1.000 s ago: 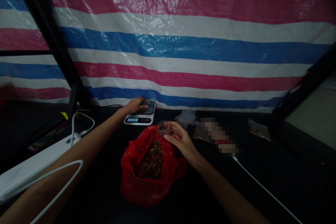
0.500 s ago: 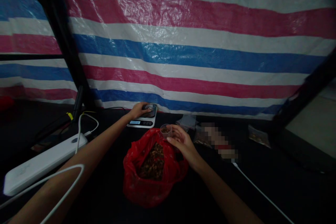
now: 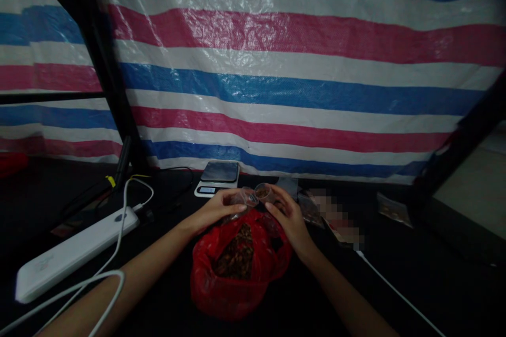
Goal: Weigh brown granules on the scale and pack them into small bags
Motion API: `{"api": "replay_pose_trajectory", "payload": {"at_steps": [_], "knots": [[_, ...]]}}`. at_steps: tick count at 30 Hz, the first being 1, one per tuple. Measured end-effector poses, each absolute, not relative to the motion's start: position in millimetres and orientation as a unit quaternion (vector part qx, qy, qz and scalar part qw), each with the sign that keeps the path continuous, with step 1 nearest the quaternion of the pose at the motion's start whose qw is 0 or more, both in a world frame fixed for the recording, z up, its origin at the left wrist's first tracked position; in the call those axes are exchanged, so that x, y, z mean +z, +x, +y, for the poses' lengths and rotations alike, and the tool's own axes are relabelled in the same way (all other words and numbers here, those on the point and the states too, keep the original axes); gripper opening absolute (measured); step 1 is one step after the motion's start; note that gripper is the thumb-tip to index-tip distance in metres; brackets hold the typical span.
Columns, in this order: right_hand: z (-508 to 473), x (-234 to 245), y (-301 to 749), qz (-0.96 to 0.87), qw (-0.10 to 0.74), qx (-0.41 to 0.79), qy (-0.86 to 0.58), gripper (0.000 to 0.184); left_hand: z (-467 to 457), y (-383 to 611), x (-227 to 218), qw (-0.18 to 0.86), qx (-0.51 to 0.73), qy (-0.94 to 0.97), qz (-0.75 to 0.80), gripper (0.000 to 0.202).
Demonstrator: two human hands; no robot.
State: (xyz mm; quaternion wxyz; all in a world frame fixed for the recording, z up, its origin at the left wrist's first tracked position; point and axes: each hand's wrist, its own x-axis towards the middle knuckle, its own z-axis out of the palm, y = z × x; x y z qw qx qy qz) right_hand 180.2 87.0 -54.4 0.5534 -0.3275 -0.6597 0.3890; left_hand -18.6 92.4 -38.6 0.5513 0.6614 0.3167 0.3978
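My left hand point(image 3: 215, 209) is closed on a small clear plastic bag point(image 3: 245, 197), its outline faint in the dim light. Pinched in my right hand point(image 3: 290, 216) is a small clear plastic cup point(image 3: 263, 192) with brown bits in it. The bag's mouth and the cup's rim are side by side; whether they touch I cannot tell. Just below both hands sits an open red plastic bag point(image 3: 229, 295) holding a heap of brown, seed-like pieces point(image 3: 236, 255). Behind my left hand stands a white digital scale point(image 3: 219, 175) with a dark top and a lit display.
Clear bags point(image 3: 288, 187) lie behind my right hand, beside a filled bag point(image 3: 310, 210). Another filled bag point(image 3: 394, 209) is farther right. A white power bank-like block point(image 3: 75, 253) with white cables lies left. A striped plastic sheet point(image 3: 276, 89) hangs behind the black table.
My left hand has left the scale, bringing the clear bag over to the cup in my right hand. The scale's top is now uncovered. The view has tilted up slightly.
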Motion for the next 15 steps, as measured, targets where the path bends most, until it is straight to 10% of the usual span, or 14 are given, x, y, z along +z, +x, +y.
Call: {"api": "replay_pose_trajectory", "payload": {"at_steps": [15], "knots": [[76.1,-47.0,185.1,-0.807,0.452,0.143,-0.352,0.037,92.7,-13.9,-53.9,0.611,0.361,0.646,0.283,0.044]]}}
